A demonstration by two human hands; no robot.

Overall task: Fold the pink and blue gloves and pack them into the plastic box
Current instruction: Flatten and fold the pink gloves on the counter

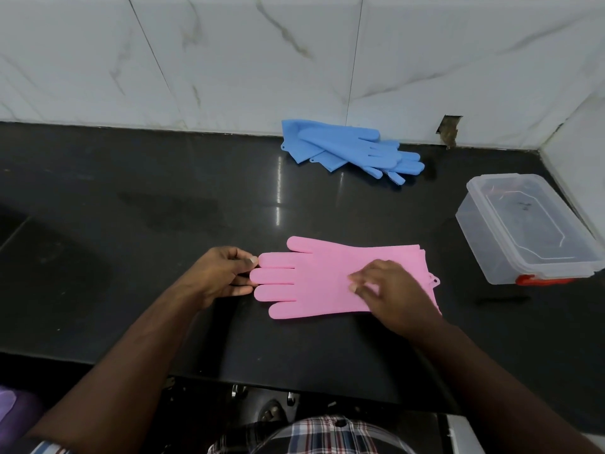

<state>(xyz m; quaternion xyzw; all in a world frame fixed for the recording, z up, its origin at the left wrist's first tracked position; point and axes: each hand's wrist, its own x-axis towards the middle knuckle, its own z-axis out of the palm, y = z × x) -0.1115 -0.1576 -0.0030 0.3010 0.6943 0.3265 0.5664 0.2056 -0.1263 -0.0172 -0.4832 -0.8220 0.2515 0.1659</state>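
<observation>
The pink gloves [314, 276] lie flat and stacked on the black counter, fingers pointing left, cuffs to the right. My left hand [222, 273] pinches the pink fingertips at their left end. My right hand [393, 293] rests palm down on the wrist part of the pink gloves, pressing it flat. The blue gloves [347, 149] lie in a loose pile by the back wall, untouched. The clear plastic box [491, 234] with a red latch stands open at the right, nothing inside it.
The black counter [163, 198] runs from the white marble wall [229, 60] to its front edge near my body. A side wall closes the right end behind the box. A hole shows in the wall tile [448, 131].
</observation>
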